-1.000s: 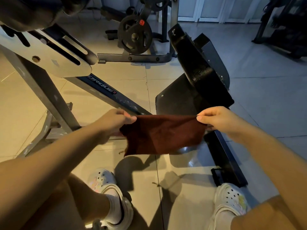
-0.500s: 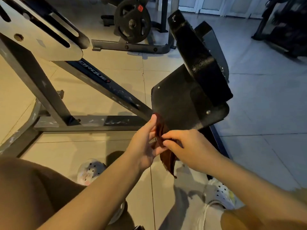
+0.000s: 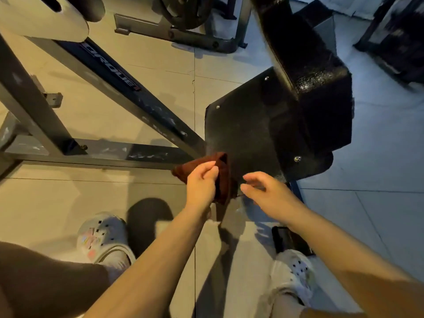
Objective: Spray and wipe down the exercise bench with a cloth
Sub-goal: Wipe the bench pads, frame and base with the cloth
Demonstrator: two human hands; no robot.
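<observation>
1. The cloth [image 3: 221, 177], dark red and folded into a narrow bundle, is found at the near-left corner of the bench's black seat pad [image 3: 243, 134], touching or just overlapping the pad's edge. Its long axis runs roughly toward and away from the person, with the lower end hanging below the pad.

2. The left hand [image 3: 202, 187] is closed round the cloth, with the fingers curled over its near face; the bundle lies just beyond and to the right of the palm, between hand and pad.

3. The right hand [image 3: 263, 191] is seen just beside the cloth on its right, holding nothing, the fingers loosely spread and partly curled. Contact with the cloth cannot be confirmed.

4. The left hand is judged the nearer and the one placed to wipe; the pad surface extends up and to the right from the cloth, toward the raised back pad [image 3: 305, 72].

5. No spray bottle or other container is visible. A fine speckling is noted on the pads; whether it is spray cannot be told.

6. The grey steel frame [image 3: 128, 92] runs to the left of the pad, above the tiled floor [image 3: 91, 198].
</observation>
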